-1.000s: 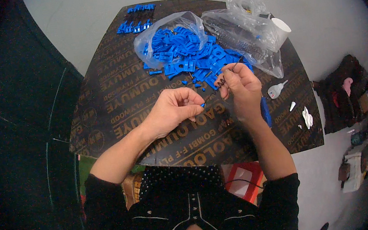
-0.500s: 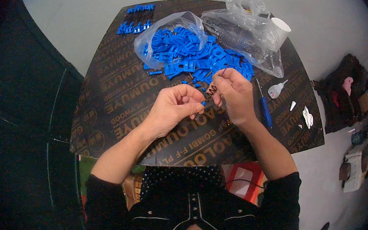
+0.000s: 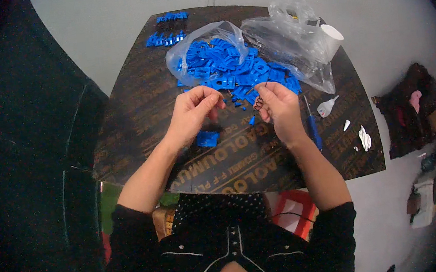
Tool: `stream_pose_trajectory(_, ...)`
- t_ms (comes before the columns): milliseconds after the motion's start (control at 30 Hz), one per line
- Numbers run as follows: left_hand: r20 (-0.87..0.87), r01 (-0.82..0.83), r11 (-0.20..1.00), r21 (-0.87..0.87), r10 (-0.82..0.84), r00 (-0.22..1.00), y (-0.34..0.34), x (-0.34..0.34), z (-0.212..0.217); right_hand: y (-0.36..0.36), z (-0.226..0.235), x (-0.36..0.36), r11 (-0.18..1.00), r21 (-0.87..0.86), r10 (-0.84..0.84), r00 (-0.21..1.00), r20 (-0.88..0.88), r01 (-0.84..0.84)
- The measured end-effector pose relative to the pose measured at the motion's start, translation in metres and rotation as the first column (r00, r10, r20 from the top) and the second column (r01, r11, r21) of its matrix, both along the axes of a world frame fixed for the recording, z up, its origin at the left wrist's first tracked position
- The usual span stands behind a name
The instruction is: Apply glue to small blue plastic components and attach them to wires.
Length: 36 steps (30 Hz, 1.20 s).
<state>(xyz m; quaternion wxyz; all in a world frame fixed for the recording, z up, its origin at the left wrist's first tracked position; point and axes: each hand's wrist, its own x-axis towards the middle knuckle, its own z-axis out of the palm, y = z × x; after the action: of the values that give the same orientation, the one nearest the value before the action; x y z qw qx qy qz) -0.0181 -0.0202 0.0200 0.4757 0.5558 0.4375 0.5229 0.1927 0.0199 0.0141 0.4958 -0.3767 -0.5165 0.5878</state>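
My right hand (image 3: 280, 104) pinches a dark coil spring (image 3: 258, 103), whose turns stick out beside the fingertips. A thin straight end rises above the thumb. Just below the spring is a small blue cone-shaped piece (image 3: 252, 120); whether it touches the spring I cannot tell. My left hand (image 3: 194, 110) is closed in a pinch in front of the blue heap, and what its fingertips hold, if anything, is too small to make out. A flat blue plastic part (image 3: 207, 139) lies on the table under my left wrist. Small blue bits (image 3: 237, 104) are scattered between the hands.
Many blue plastic parts (image 3: 253, 68) spill from a clear bag (image 3: 180, 61). Another clear bag (image 3: 293, 46) and a white cup (image 3: 332, 36) stand at back right. A blue-handled screwdriver (image 3: 314, 131), white dropper bottle (image 3: 327, 107) and crumpled tissue (image 3: 365, 138) lie right. Blue assemblies (image 3: 167, 38) sit far left.
My left hand has drawn away from the spring, up and to the left, uncovering the flat blue part. My right hand keeps the spring in nearly the same place.
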Motion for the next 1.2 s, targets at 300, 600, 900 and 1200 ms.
stream_pose_trajectory(300, -0.619, 0.136, 0.978, 0.157, -0.01, 0.786, -0.025, -0.027, 0.018, 0.008, 0.002, 0.004, 0.997, -0.059, 0.048, 0.99, 0.134, -0.041)
stream_pose_trajectory(600, -0.812, 0.238, 0.926, 0.291, 0.108, 0.573, -0.046, -0.002, -0.006, 0.033, -0.045, 0.013, 0.989, 0.088, 0.049, 0.841, 0.539, -0.115)
stream_pose_trajectory(900, -0.714, 0.068, 0.944, 0.323, 0.196, 0.672, -0.058, 0.01, -0.014, 0.013, -0.019, 0.01, 0.927, 0.329, -0.207, 0.486, 0.849, -0.179)
stream_pose_trajectory(1200, -0.705, -0.002, 0.926, 0.377, 0.289, 0.648, -0.078, 0.028, -0.023, 0.004, -0.004, 0.007, 0.939, 0.255, -0.179, 0.305, 0.935, -0.231)
